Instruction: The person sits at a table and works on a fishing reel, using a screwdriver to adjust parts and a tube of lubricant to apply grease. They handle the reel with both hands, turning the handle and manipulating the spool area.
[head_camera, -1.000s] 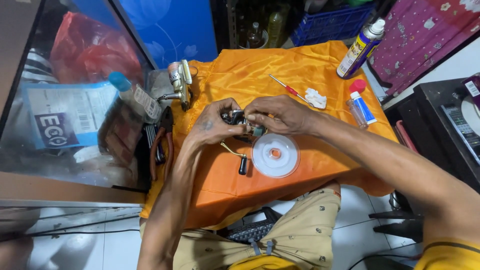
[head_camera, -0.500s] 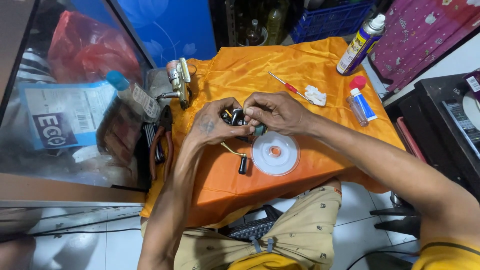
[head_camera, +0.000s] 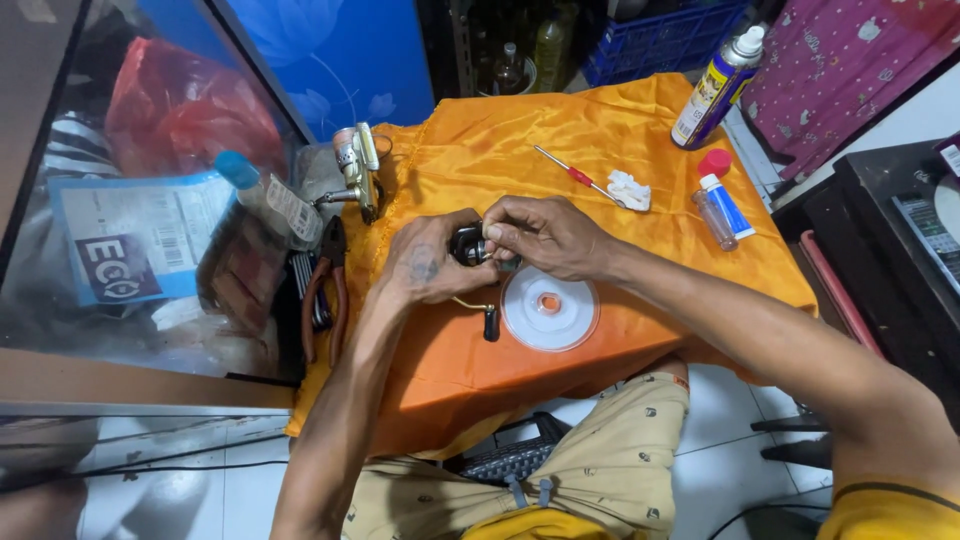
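Both my hands hold a small dark fishing reel body (head_camera: 470, 246) above an orange cloth (head_camera: 600, 160). My left hand (head_camera: 432, 262) cups the reel from the left. My right hand (head_camera: 545, 236) pinches its top right side with fingertips. The reel's crank handle (head_camera: 486, 318), with a black knob, hangs down just below my hands. A round clear plastic lid with an orange centre (head_camera: 550, 306) lies on the cloth right beside the handle.
A red-handled screwdriver (head_camera: 572, 177) and a crumpled white tissue (head_camera: 630, 190) lie behind my hands. A spray can (head_camera: 716, 86), a small bottle (head_camera: 722, 210) with a red cap (head_camera: 714, 162) stand at right. Another reel (head_camera: 357, 170) and pliers (head_camera: 328, 290) sit at the cloth's left edge.
My hands stay on the reel with only slight finger shifts; the view has drifted a little.
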